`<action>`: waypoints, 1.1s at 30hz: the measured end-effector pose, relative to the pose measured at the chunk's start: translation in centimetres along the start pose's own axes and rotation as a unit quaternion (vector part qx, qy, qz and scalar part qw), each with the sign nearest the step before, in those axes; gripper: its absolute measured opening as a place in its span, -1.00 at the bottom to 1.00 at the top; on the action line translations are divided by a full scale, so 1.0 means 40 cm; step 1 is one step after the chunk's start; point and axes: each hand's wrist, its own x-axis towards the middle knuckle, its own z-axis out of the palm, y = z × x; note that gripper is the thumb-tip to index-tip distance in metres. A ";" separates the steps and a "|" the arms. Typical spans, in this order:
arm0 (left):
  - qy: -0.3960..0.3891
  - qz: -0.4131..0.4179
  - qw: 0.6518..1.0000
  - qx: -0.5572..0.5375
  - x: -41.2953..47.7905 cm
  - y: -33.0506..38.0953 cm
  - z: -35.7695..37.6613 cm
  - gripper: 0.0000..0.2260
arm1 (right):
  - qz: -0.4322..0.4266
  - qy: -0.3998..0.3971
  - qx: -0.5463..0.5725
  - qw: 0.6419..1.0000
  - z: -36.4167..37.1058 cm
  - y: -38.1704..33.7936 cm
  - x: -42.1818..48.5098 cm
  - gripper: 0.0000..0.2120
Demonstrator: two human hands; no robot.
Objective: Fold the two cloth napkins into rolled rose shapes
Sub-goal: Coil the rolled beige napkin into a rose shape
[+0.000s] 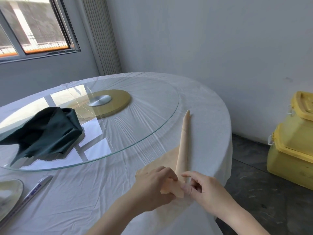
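Note:
A peach cloth napkin (183, 143) lies rolled into a long thin tube on the white tablecloth, its pointed tip aimed away from me. My left hand (155, 185) and my right hand (205, 190) meet at the tube's near end. Fingers and thumb of my left hand grip the napkin's near end. My right hand pinches that same end beside it, index finger over the tube. A flat part of the napkin shows under my left hand. A dark green napkin (42, 133) sits crumpled on the glass turntable at the left, far from both hands.
The round table (84, 192) carries a glass turntable (144, 102) on a gold base. A plate (10, 190) and wrapped chopsticks (32, 192) lie at the near left. Yellow lidded bins (293, 146) stand stacked on the floor to the right, by the grey wall.

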 end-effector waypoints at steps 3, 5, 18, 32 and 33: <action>-0.066 -0.060 0.994 -0.057 0.032 0.005 -0.024 -0.69 | -0.015 -0.012 0.025 0.999 0.009 0.007 0.000 -0.70; -0.129 -0.093 0.980 -0.123 0.063 0.009 -0.052 -0.74 | -0.024 -0.007 0.031 0.999 0.008 0.007 0.005 -0.72; -0.239 -0.084 0.965 -0.064 0.236 -0.022 -0.091 -0.74 | -0.007 0.049 0.074 0.996 -0.010 0.057 0.084 -0.72; -0.150 0.017 0.988 -0.029 0.190 0.016 -0.121 -0.80 | 0.041 0.036 0.100 0.994 -0.016 0.027 0.099 -0.89; -0.160 0.014 0.987 -0.029 0.186 0.016 -0.119 -0.77 | 0.044 0.036 0.102 0.993 -0.016 0.025 0.100 -0.88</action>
